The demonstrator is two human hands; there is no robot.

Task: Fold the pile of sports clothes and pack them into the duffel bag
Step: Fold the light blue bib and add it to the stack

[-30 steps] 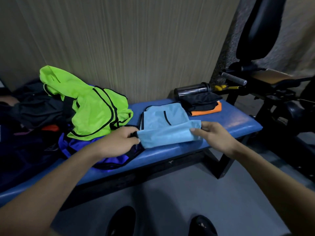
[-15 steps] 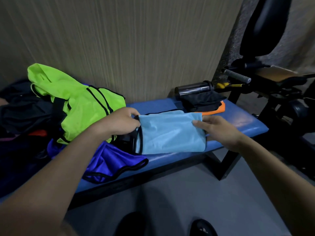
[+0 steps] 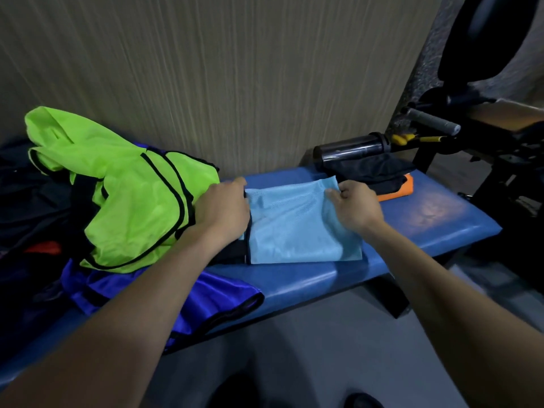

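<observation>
A light blue garment (image 3: 294, 228) lies folded into a rectangle on the blue bench (image 3: 426, 219). My left hand (image 3: 223, 210) grips its left edge, where black trim shows. My right hand (image 3: 351, 204) pinches its far right corner. To the left lies a neon green garment with black trim (image 3: 126, 201), on top of a purple one (image 3: 217, 301) that hangs over the bench's front edge. Dark fabric at the far left (image 3: 26, 219) may be the duffel bag; I cannot tell.
Folded black and orange clothes (image 3: 379, 178) sit at the back right of the bench, with a dark bottle (image 3: 350, 148) lying behind them against the wall. Gym equipment (image 3: 485, 134) stands to the right. My shoes show on the grey floor (image 3: 323, 348) below.
Both hands carried the near edge of the light blue garment up and away, folding it over onto itself. It now lies as a flatter rectangle, and both hands sit at its far edge.
</observation>
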